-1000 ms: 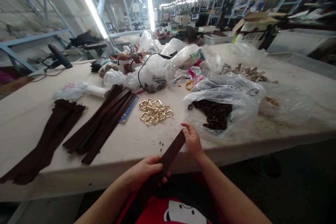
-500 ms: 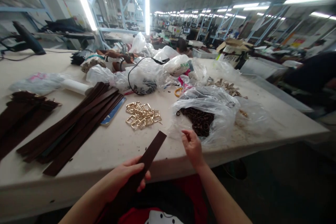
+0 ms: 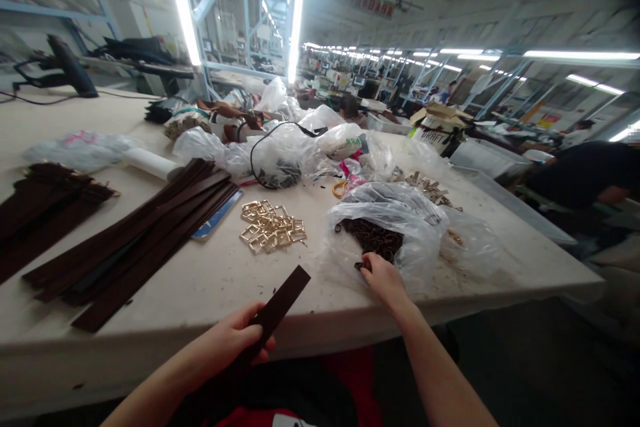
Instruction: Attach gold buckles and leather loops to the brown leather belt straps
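"What are the hands up to over there?"

"The left hand (image 3: 237, 340) has its thumb on top and fingers curled beneath, closed round a dark brown strap (image 3: 284, 301). The right hand (image 3: 387, 280) is pinched nearly shut, with what looks like a small dark loop (image 3: 359, 267) at its fingertips."

"Wasn't that right hand on the strap as well?"

"A second ago, yes, up at the far end. Then it came off with nothing I could see in it, and now it's at the mouth of the clear plastic bag (image 3: 413, 200). The left hasn't let go. I'd say the work has passed from handling the strap alone to bringing a second part into it."

"How does the strap look?"

"Flat, smooth, matt, cut square at the free end. It slants up from the person's lap, its tip over the near edge of the table (image 3: 320, 293). The lower end is lost in shadow. No buckle or loop on the stretch I can see."

"And farther out?"

"More dark loops (image 3: 373, 237) heaped inside the bag, gold buckles (image 3: 273, 227) piled left of it, then a fanned stack of brown straps (image 3: 150, 240) beyond those."
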Demonstrator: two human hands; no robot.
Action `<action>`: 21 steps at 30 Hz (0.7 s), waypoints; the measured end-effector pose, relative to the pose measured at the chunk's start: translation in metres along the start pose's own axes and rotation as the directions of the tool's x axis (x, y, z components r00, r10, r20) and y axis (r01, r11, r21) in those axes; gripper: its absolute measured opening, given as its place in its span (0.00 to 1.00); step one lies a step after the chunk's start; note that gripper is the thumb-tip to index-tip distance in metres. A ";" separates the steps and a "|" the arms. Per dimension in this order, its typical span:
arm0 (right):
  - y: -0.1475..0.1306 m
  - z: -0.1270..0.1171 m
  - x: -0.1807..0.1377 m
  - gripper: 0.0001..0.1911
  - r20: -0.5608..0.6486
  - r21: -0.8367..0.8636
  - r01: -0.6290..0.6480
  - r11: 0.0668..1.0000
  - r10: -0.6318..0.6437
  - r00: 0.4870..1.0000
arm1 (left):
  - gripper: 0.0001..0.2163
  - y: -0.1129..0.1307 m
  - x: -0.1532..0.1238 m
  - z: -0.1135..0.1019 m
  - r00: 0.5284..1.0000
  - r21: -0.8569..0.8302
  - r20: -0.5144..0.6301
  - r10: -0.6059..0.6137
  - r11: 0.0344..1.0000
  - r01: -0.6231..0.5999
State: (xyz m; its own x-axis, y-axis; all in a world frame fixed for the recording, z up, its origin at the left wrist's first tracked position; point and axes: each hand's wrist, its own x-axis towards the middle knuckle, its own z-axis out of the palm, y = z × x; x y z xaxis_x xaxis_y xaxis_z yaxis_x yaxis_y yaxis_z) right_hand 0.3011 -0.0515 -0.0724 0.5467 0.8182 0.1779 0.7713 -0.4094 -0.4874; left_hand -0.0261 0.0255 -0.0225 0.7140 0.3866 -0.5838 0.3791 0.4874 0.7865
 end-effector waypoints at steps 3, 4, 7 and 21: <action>-0.002 -0.007 0.000 0.10 -0.028 0.103 0.021 0.994 -0.018 0.999 | 0.16 0.000 -0.003 0.000 0.999 0.062 0.020 0.034 0.997 -0.035; -0.003 -0.009 -0.001 0.12 -0.043 0.148 0.027 0.989 -0.021 0.999 | 0.16 0.001 -0.003 0.000 0.999 0.081 0.025 0.043 0.996 -0.045; -0.015 -0.008 -0.005 0.17 -0.038 0.354 0.026 0.935 -0.013 0.999 | 0.16 0.003 -0.001 0.005 0.995 0.151 0.018 0.093 0.984 -0.095; -0.117 0.020 -0.051 0.15 0.494 0.869 -0.493 -0.036 0.027 0.869 | 0.10 0.008 0.001 0.019 0.919 0.465 -0.141 0.367 0.844 -0.266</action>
State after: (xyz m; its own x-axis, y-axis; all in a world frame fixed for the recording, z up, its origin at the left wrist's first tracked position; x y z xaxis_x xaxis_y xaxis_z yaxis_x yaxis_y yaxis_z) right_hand 0.1764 -0.0368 -0.0416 0.3347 0.8995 -0.2808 -0.5808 -0.0377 -0.8132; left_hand -0.0116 0.0150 -0.0132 0.7126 0.6448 -0.2764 0.4043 -0.0554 0.9130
